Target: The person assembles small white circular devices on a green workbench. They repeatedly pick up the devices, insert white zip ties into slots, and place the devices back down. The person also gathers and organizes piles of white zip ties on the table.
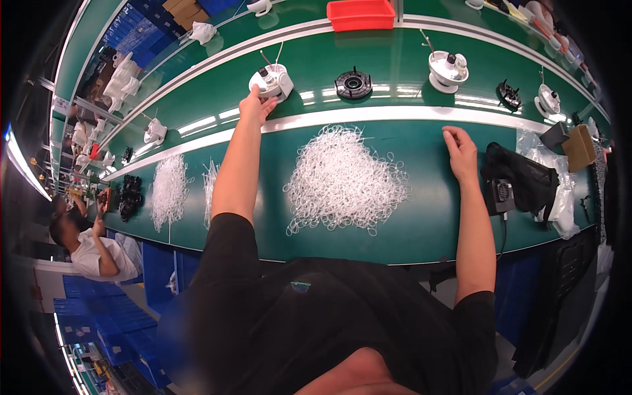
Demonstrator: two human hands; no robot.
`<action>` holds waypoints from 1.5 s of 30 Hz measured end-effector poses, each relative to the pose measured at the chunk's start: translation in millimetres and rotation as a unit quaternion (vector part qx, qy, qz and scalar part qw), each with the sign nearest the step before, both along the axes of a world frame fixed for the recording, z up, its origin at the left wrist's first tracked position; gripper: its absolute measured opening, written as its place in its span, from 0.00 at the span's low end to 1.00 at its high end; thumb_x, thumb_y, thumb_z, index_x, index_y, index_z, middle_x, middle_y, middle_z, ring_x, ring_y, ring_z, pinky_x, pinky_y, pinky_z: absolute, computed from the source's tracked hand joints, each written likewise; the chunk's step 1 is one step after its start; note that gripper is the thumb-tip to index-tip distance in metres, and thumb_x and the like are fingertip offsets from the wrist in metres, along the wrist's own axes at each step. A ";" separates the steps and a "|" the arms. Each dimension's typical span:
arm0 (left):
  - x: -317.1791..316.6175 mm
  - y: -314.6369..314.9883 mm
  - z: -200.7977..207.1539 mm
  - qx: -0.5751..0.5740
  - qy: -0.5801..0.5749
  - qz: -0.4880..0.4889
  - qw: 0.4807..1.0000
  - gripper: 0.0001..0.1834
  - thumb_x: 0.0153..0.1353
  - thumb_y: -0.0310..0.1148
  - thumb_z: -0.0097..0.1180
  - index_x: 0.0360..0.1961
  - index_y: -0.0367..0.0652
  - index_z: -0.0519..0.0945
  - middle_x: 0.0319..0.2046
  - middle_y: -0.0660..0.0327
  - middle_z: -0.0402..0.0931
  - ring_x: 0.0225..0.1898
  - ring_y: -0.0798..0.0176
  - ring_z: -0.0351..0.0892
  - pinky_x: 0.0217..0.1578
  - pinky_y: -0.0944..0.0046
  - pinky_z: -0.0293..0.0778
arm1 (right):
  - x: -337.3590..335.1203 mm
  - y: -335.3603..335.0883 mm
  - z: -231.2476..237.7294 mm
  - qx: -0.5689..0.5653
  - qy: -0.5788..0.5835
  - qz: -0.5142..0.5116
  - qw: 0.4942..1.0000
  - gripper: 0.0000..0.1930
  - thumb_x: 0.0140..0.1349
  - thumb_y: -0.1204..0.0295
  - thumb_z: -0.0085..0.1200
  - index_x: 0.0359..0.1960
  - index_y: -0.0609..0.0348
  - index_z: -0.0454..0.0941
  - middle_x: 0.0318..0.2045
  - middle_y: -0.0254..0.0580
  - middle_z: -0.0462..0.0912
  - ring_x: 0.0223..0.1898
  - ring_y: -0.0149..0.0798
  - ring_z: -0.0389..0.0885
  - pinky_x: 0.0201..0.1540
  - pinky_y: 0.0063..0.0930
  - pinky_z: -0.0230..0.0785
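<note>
At the far left of the middle, my left hand [258,106] grips the near rim of a white round housing [271,82], thumb on its side and fingers low against it. Thin wires and a dark round part stand up from that housing. My right hand [462,150] hovers over the right side of the bench, fingers loosely bent, with nothing visible in it. Between my arms lies a large heap of white looped strips [345,181], touched by neither hand. A black round ring-shaped part [353,84] sits on the green belt, right of the gripped housing.
Another white housing [449,71] and a black part [508,95] stand farther right. A red bin [361,14] is at the back. Smaller strip piles [170,191] lie left. A black mesh bag [523,174] rests at right. A co-worker [105,253] sits far left.
</note>
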State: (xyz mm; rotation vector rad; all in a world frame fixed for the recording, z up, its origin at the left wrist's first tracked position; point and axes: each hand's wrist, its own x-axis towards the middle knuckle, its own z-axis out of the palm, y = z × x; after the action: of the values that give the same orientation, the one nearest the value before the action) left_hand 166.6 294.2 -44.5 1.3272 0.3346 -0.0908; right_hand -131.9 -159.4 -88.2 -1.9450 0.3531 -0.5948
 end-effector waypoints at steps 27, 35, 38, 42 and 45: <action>-214.6 -253.2 37.2 0.135 -0.011 -0.517 0.845 0.12 0.65 0.27 0.52 0.41 0.24 0.76 0.35 0.48 0.82 0.30 0.58 0.86 0.31 0.65 0.86 | -6.9 7.8 69.0 0.191 -0.034 0.006 0.981 0.14 0.67 0.65 0.58 0.43 0.65 0.85 0.33 0.36 0.84 0.36 0.24 0.77 0.38 0.23 0.69; -226.3 -260.3 40.1 0.135 0.055 -0.534 0.833 0.14 0.66 0.31 0.56 0.41 0.24 0.76 0.35 0.50 0.82 0.26 0.62 0.85 0.30 0.71 0.84 | -20.9 -10.8 79.6 0.113 0.007 0.067 0.991 0.14 0.67 0.65 0.58 0.44 0.64 0.85 0.37 0.35 0.86 0.38 0.26 0.80 0.44 0.23 0.72; -220.9 -260.4 43.1 0.140 0.056 -0.543 0.826 0.16 0.67 0.33 0.56 0.42 0.24 0.76 0.36 0.49 0.82 0.27 0.62 0.85 0.30 0.71 0.84 | -22.0 -12.9 86.6 0.009 0.014 0.075 0.997 0.14 0.67 0.67 0.57 0.45 0.66 0.84 0.36 0.38 0.87 0.38 0.27 0.81 0.44 0.25 0.73; -220.0 -257.4 34.2 0.095 0.086 -0.530 0.838 0.15 0.67 0.30 0.54 0.43 0.24 0.75 0.40 0.48 0.81 0.32 0.60 0.86 0.33 0.70 0.86 | -21.0 -12.7 77.6 0.040 -0.063 0.117 0.990 0.13 0.69 0.70 0.55 0.48 0.66 0.83 0.36 0.38 0.87 0.39 0.27 0.82 0.47 0.24 0.73; -220.7 -257.5 30.4 0.057 0.113 -0.505 0.854 0.14 0.67 0.27 0.52 0.45 0.23 0.74 0.42 0.47 0.81 0.36 0.58 0.86 0.35 0.68 0.87 | -26.4 -15.9 76.6 0.107 -0.059 0.139 0.983 0.13 0.69 0.72 0.53 0.50 0.66 0.82 0.36 0.37 0.86 0.41 0.28 0.81 0.49 0.23 0.72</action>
State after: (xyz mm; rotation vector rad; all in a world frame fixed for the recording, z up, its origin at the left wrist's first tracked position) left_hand -54.1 36.6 -14.1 1.4931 -0.2046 -1.1357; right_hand -158.3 -175.3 -11.6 -1.7050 0.0638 -0.4665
